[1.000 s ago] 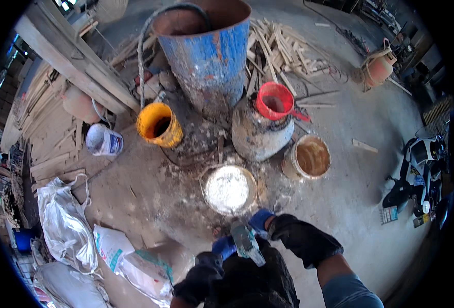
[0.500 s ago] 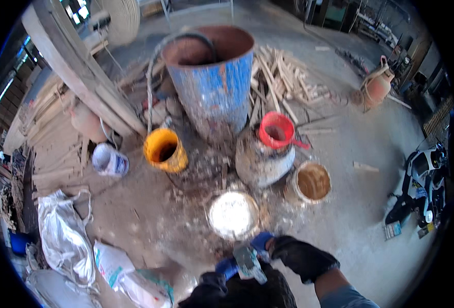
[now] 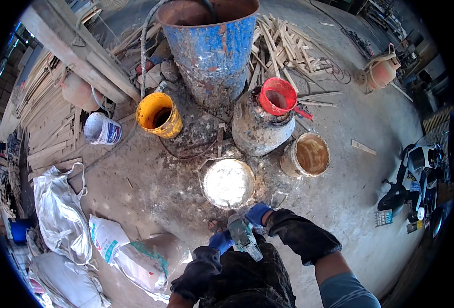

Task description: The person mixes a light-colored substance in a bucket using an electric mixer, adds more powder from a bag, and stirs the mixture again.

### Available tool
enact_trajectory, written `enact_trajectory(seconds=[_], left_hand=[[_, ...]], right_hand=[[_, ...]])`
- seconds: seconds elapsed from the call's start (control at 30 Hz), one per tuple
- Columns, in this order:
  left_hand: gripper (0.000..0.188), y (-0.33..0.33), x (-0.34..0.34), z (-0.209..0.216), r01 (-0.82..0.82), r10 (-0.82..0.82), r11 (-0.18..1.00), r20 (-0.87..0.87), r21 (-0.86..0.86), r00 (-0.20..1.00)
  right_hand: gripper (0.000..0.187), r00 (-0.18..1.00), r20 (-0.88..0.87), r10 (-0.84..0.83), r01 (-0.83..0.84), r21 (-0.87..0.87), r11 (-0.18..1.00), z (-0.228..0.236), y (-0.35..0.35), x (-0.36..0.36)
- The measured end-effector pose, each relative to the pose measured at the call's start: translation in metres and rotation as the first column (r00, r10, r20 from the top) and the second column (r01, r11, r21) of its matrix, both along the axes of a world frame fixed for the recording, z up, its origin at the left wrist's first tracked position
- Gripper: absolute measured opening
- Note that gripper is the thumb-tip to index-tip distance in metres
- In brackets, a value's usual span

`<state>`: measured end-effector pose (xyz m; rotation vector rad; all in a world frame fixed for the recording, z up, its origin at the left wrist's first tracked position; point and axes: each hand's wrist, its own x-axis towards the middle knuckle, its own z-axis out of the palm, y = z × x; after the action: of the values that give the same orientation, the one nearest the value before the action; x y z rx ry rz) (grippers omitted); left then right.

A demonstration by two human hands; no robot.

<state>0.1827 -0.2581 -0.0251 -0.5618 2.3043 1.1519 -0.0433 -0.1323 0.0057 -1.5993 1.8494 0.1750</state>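
Note:
Both my hands wear blue gloves, with dark sleeve covers over the forearms. Between them is a grey-green power drill (image 3: 244, 237), its front end toward a round bucket (image 3: 201, 180) of glaring white material. My left hand (image 3: 220, 241) is closed against the drill's left side. On its far right side, my right hand (image 3: 258, 214) is closed round what looks like a handle, mostly hidden by the glove. The drill's tip and any shaft on it are lost against the bucket's near rim. Glare hides detail of the white contents.
Beyond the bucket stand a yellow bucket (image 3: 174, 123), a big blue drum (image 3: 211, 56), a rounded grey vessel (image 3: 255, 134) with a red dipper (image 3: 278, 97) on top, and a stained bucket (image 3: 288, 161). White sacks (image 3: 62, 215) lie left; a motorbike (image 3: 417, 185) is right.
My view has tipped downward, so the buckets and drum sit higher in the picture and more of my forearms shows. Both hands stay on the drill, close to the white-filled bucket.

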Motion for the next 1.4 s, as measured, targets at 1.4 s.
enact_trajectory(seconds=[1.4], left_hand=[[0.044,-0.006,-0.011,0.028,-0.069,0.069,0.998,0.033,0.005,0.997]], right_hand=[[0.019,1.000,-0.006,-0.018,0.018,-0.018,1.000,0.015,-0.011,0.001]])
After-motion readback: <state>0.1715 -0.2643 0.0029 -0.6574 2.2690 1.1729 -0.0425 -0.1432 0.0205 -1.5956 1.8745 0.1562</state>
